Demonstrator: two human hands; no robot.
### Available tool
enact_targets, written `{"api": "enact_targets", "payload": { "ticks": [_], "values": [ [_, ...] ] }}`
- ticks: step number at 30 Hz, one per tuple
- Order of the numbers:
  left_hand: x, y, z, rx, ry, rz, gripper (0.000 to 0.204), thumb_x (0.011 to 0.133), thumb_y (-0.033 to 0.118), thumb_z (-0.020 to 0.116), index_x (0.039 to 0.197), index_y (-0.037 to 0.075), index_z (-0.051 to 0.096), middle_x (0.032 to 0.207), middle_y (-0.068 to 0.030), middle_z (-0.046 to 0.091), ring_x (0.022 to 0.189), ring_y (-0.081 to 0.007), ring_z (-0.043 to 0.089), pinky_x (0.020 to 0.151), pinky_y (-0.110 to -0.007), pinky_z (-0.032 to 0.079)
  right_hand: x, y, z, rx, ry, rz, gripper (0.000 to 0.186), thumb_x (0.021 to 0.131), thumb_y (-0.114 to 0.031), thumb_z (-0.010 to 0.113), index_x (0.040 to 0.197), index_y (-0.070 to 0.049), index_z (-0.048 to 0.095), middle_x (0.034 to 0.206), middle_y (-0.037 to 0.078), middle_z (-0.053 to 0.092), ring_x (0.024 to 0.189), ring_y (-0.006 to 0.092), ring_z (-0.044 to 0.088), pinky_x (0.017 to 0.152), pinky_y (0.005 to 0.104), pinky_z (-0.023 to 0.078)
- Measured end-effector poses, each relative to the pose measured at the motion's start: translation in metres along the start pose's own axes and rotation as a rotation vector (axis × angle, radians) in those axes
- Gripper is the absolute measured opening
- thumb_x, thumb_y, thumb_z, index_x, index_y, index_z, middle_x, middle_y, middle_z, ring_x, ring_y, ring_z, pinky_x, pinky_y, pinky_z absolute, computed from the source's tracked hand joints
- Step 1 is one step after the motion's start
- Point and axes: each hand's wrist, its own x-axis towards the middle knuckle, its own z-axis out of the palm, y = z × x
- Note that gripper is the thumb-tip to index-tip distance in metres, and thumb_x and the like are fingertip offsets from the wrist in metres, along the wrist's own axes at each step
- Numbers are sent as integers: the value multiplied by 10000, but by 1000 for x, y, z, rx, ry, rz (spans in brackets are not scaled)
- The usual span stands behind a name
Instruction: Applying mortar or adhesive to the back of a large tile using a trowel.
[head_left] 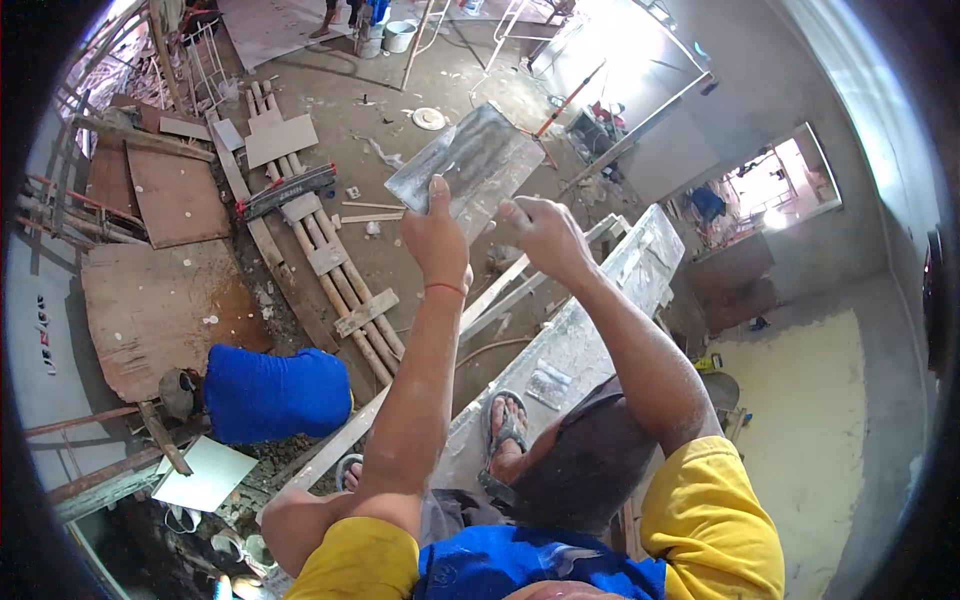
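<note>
In front of me my left hand grips a grey rectangular steel trowel, its thumb pressed on the near edge of the flat face. My right hand is closed just right of it, apparently round the handle of a second trowel. A paler blade shows beside the darker one and partly behind it; the fingers hide where it joins. Both arms are stretched forward above a plaster-stained plank. A sandalled foot rests on that plank, and a small flat metal-looking piece lies by it.
Below, the floor holds bamboo poles, a red-and-black boxy tool and plywood sheets. A blue cloth-covered shape is at lower left; I cannot tell whether it is a person. Far off stand buckets and metal frames. Right is a wall with a window opening.
</note>
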Motion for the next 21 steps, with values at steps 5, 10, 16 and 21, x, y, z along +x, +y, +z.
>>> {"api": "enact_targets", "payload": {
  "ticks": [5,10,16,21],
  "values": [
    [-1,6,-2,-49,-23,-26,450,1015,288,621,1136,-143,658,1063,-183,724,894,-222,665,800,-383,518,-3,-10,-7,-88,-99,46,408,1005,-426,526,1026,-69,721,981,243,705,987,449,661,858,527,497],
    [-9,16,3,-8,10,15,438,1012,269,620,1178,-136,641,1100,-172,712,900,-210,656,805,-371,523,-8,-15,-9,-90,-70,50,433,1008,-394,543,956,15,676,865,270,653,848,456,627,769,489,478],
    [-6,16,4,-77,17,-92,433,1012,265,624,1164,-140,642,1091,-165,705,884,-198,640,770,-375,533,-1,0,-3,-45,37,-24,429,1011,-397,535,936,4,667,817,275,630,786,453,611,744,490,470],
    [1,2,-1,-69,21,-7,428,1009,267,630,1128,-144,652,1051,-159,710,855,-191,633,738,-373,535,-4,1,2,-46,-68,-36,452,1014,-411,533,909,13,650,780,261,621,764,451,601,714,500,461]
  ]
}}
